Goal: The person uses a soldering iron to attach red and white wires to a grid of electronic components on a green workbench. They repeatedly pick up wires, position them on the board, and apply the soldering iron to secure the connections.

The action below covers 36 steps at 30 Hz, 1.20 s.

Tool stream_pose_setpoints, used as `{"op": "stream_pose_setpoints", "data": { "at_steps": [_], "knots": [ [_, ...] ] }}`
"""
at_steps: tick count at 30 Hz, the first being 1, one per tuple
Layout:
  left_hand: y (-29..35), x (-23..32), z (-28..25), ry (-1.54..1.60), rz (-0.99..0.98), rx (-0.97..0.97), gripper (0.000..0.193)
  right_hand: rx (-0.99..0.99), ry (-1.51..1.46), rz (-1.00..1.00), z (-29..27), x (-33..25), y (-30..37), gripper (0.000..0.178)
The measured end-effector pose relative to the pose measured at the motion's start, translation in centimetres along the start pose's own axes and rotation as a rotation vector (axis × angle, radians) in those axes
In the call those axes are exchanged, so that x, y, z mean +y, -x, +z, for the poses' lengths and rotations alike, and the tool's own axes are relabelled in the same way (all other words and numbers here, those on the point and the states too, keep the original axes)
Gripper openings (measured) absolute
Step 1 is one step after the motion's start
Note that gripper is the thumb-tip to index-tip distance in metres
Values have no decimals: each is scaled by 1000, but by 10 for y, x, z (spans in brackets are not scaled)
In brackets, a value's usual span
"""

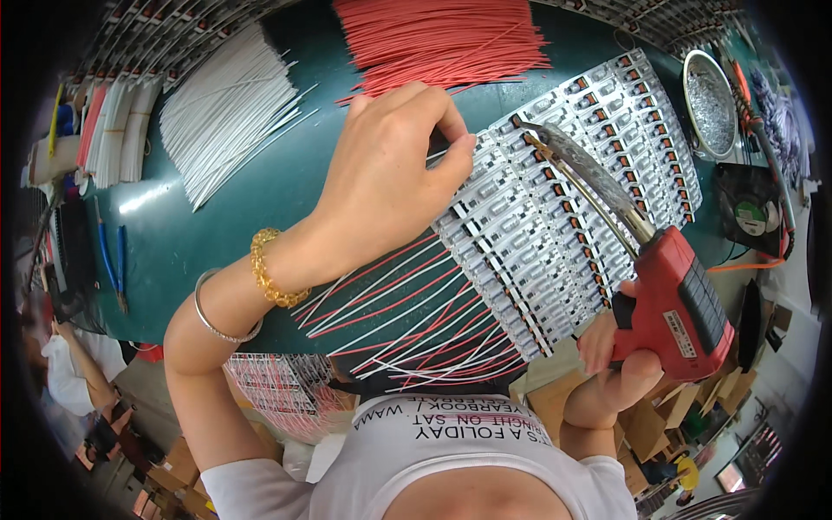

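My right hand (620,355) grips the handle of a red and black soldering gun (680,312). The gun's long tip reaches up and left, down to the panel of small white circuit boards (555,234), near its upper left edge. Close to that edge is my left hand (394,160), thumb and forefinger bent together in a pinch. What they hold, if anything, is hidden. Red and white wires (407,303) stick out from the panel's left lower side, toward my body.
Beyond my left hand lie a pile of red wires (442,43) and a pile of white wires (230,113). A metal bowl (711,104) stands at the far right. Blue-handled pliers (111,260) lie on the green table (156,295) at left. A person (78,373) is at the far left.
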<state>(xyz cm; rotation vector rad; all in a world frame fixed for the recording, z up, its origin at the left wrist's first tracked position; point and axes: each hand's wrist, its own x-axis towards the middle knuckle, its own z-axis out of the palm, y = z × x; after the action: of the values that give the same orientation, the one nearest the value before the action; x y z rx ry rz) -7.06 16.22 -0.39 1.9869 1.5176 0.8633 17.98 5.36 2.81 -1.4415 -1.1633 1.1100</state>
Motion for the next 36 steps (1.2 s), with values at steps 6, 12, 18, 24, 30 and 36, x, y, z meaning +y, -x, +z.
{"op": "stream_pose_setpoints", "data": {
  "at_steps": [6, 12, 18, 24, 30, 36],
  "knots": [
    [-1, -2, 2, -8, 15, 10, 11, 24, -47, 59, 4, 4, -3, 81],
    [-4, -2, 2, -2, 14, 11, 12, 10, -30, 69, 6, 1, -1, 77],
    [-3, -2, 1, -5, -2, 8, 12, -45, -136, 28, 0, 4, -2, 80],
    [-4, 0, 1, -4, -5, 15, 13, -38, -103, -2, -6, 13, 4, 80],
    [-4, 0, 2, -17, 5, 27, 14, -41, -83, 7, 7, 2, -4, 73],
    [-5, -1, 4, -20, 6, 38, 15, -5, -71, 16, 9, 2, -5, 69]
  ]
}}
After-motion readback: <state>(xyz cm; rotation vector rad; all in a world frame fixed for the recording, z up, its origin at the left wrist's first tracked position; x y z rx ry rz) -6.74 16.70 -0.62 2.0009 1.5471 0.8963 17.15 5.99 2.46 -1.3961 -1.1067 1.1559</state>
